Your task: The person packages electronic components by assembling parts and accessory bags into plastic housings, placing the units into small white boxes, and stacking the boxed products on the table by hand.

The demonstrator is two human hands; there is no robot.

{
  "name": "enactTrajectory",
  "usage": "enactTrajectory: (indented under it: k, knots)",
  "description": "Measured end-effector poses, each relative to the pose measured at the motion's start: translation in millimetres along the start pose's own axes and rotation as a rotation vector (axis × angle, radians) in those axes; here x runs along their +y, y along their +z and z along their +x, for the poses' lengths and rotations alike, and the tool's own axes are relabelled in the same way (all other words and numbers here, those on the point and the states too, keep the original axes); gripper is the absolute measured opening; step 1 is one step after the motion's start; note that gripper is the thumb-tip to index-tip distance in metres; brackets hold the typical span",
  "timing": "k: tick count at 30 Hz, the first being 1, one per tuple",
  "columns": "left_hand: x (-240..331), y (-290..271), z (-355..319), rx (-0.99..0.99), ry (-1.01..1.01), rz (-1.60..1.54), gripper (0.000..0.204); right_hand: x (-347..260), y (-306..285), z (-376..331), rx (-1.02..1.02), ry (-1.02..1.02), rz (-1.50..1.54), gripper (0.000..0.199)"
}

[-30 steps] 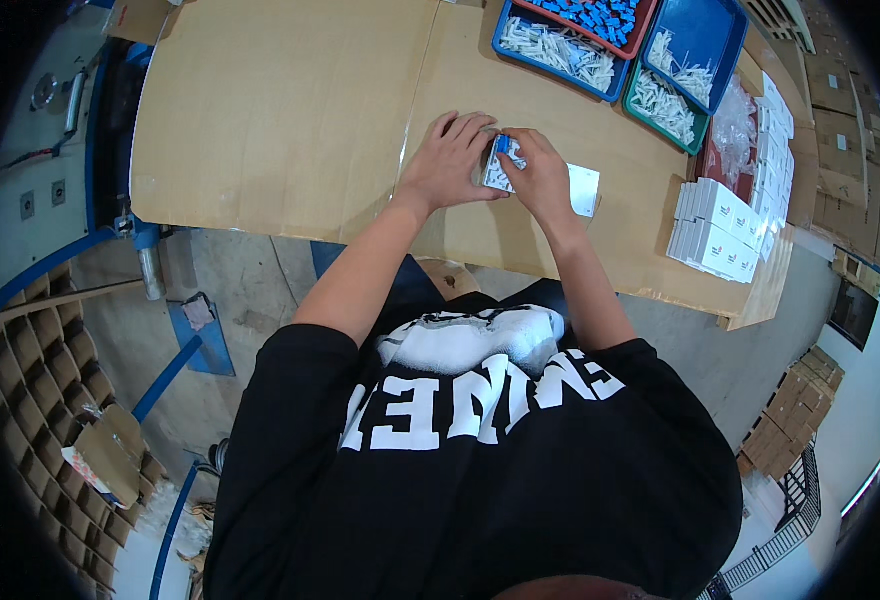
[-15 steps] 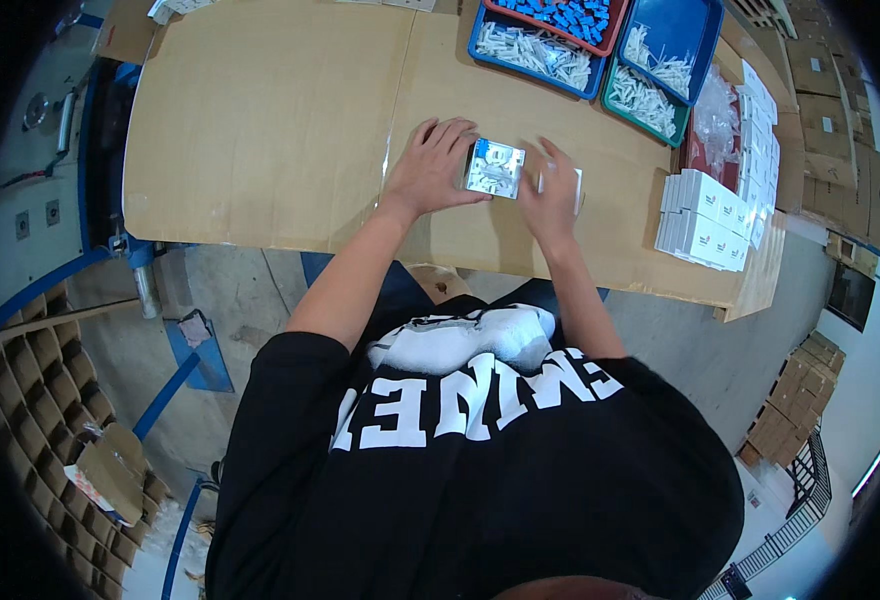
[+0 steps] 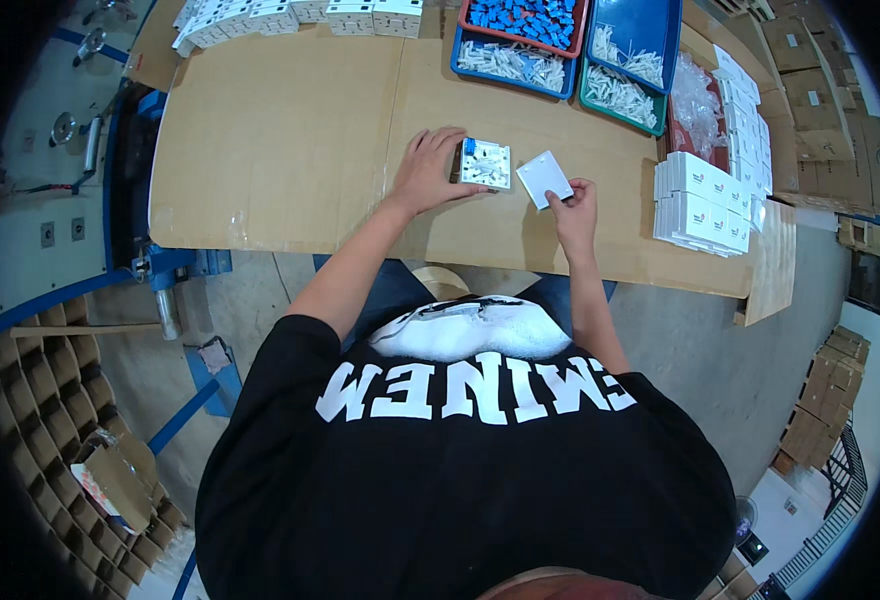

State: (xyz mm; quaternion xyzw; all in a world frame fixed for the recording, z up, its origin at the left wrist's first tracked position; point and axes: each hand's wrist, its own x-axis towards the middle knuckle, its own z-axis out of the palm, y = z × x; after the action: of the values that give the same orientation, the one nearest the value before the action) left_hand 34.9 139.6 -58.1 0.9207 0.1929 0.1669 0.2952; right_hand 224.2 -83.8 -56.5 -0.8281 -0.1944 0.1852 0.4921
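My left hand [image 3: 425,175] is closed around the left side of a small white square box [image 3: 487,166], fingers along its far edge and thumb along its near edge. The box stands on the cardboard-covered table [image 3: 280,150]. Small white parts show inside it, with a blue piece [image 3: 470,146] at its far left corner. Just right of the box, a flat white square cover plate [image 3: 543,178] is tilted in my right hand [image 3: 576,215], pinched at its near right corner. The plate and the box are apart.
Trays stand at the far right: a red tray [image 3: 586,28] of blue pieces over a blue one of white parts, and another blue tray [image 3: 660,55] over a green one. Stacked white plates [image 3: 700,205] line the right side. Rows of white boxes [image 3: 375,17] stand along the far edge.
My right hand has shifted nearer and slightly right, and the white cover plate now shows plainly in it. My left hand stays at the box. The view has shifted a little.
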Motion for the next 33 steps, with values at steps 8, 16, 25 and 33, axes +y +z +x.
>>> enactTrajectory:
  k: [8,16,25,33]
  knots:
    - [64,-19,-40,0.052,-0.457,-1.739,0.078,-57,-42,-10,-0.170,0.210,1.013,0.031]
    - [88,-43,-57,-0.117,-0.501,-2.160,0.064,-121,-37,-28,-0.572,0.303,1.391,0.055]
    - [113,-57,-53,-0.100,-0.610,-2.082,0.067,-151,-24,-38,-0.771,0.228,1.311,0.067]
    - [123,-54,-51,-0.100,-0.622,-1.980,0.068,-148,-9,-50,-0.581,-0.520,0.328,0.058]
